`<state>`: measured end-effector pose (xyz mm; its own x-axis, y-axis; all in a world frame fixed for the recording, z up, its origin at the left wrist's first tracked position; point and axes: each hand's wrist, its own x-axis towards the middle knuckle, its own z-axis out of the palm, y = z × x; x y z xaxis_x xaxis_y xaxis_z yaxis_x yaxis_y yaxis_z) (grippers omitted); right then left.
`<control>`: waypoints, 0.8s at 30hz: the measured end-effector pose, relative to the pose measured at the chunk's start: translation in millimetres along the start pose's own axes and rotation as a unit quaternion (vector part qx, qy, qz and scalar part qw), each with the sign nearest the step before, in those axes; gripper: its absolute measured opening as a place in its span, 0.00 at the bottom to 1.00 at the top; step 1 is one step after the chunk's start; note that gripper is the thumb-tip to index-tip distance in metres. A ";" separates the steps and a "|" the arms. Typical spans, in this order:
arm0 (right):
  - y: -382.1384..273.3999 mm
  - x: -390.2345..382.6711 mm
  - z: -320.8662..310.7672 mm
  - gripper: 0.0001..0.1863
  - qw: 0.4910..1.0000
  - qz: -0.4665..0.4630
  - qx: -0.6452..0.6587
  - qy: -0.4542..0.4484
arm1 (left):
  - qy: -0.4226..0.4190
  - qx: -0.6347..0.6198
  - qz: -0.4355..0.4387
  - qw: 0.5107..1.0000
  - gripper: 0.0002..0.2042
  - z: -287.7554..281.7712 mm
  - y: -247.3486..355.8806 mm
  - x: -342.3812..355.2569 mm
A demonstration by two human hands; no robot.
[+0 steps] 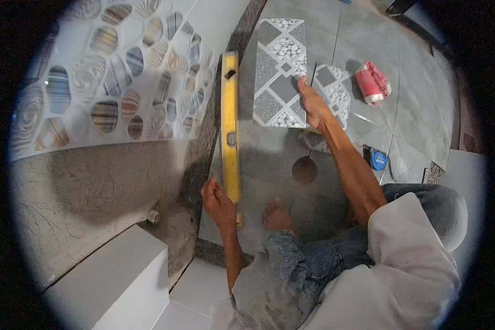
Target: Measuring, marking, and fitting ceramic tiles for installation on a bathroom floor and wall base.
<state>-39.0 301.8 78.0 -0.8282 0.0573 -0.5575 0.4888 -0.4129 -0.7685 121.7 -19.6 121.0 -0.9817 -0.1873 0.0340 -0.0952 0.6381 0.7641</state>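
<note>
Grey-and-white patterned rect. tile (pixel 275 60) is gripped by its R side in R hand (pixel 316 110), toward L edge of grey tiled floor (pixel 418 126). Yellow bar-shaped spirit level (pixel 230 121) is set along that edge; L hand (pixel 220 203) is curled at its near end, grip can't be told. Blue-and-black tape meas. (pixel 377 158) is seen nearer floor's R edge.

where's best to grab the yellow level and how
Probably around the middle of the yellow level, coming from its right: it is a long, narrow bar, so a central hold should balance, with floor on that side and the wall along its left.
</note>
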 end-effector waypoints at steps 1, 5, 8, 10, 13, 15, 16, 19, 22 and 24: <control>13.0 3.9 -3.4 0.45 1.000 -0.005 0.013 -0.010 | -0.006 0.009 -0.017 1.000 0.13 -3.5 -10.6 -14.2; 29.8 9.0 -8.3 0.45 1.000 0.001 0.013 0.011 | -0.038 0.109 -0.143 0.983 0.19 -0.2 -21.9 -32.3; 30.0 20.1 -4.6 0.45 0.999 0.018 -0.012 0.026 | -0.023 0.196 -0.095 0.976 0.29 10.3 -24.2 -34.9; 32.7 29.4 -2.2 0.46 0.997 0.046 -0.034 0.044 | -0.036 0.235 -0.084 0.968 0.34 17.1 -28.9 -37.3; 41.1 37.2 -1.3 0.44 0.993 0.019 -0.041 0.111 | -0.060 0.233 -0.071 0.968 0.39 24.6 -38.0 -40.0; 44.0 38.6 -1.4 0.44 0.992 0.014 -0.050 0.119 | -0.089 0.240 -0.072 0.964 0.41 26.9 -43.7 -40.7; 43.6 38.5 -1.6 0.44 0.994 0.005 -0.023 0.106 | -0.081 0.238 -0.077 0.965 0.41 27.2 -46.5 -39.7; 40.3 40.8 3.9 0.44 0.980 0.042 -0.103 0.167 | -0.070 0.169 -0.062 0.981 0.40 28.4 -50.8 -36.5; 36.4 47.5 10.1 0.38 0.972 -0.067 -0.107 0.197 | -0.120 0.184 -0.123 0.968 0.37 28.4 -50.5 -35.4; 36.0 57.1 13.0 0.32 0.965 -0.163 -0.059 0.196 | -0.103 0.188 -0.102 0.971 0.34 26.2 -50.0 -38.1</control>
<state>-72.2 278.3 22.6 -0.7874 0.5149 -0.3390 0.2675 -0.2101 -0.9404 159.6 -24.8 64.6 -0.9444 -0.2101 -0.2528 -0.3072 0.8379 0.4511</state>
